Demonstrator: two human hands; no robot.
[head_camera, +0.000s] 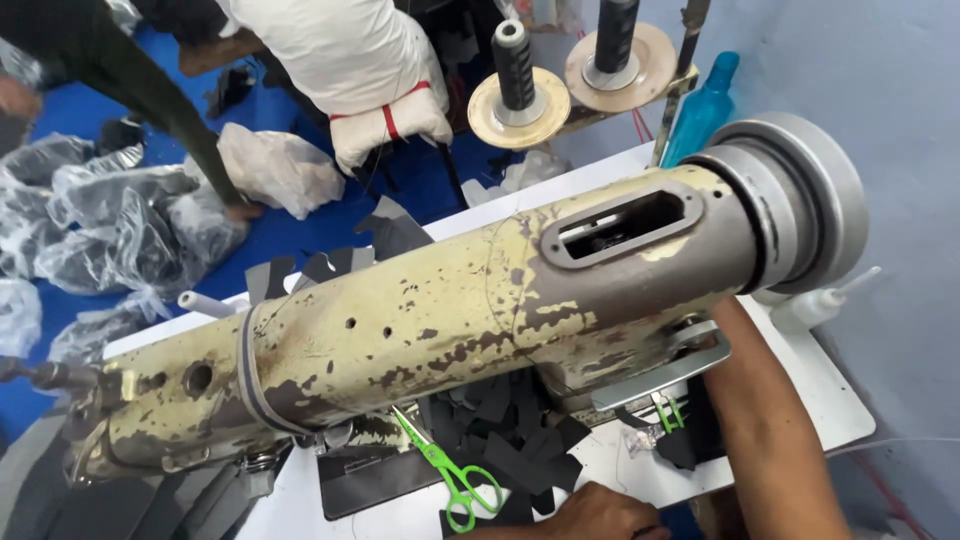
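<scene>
Black fabric pieces lie beside green scissors; right hand rests there, grip unclear.

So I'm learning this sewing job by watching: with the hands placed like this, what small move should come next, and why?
Probably lift one black piece off the pile. The nearer hand rests at the pile's front edge beside the green scissors, holding nothing visible. The other arm reaches behind the sewing machine, its hand hidden. The pieces lie loose and overlapping, so taking one seems the likeliest step.
</scene>
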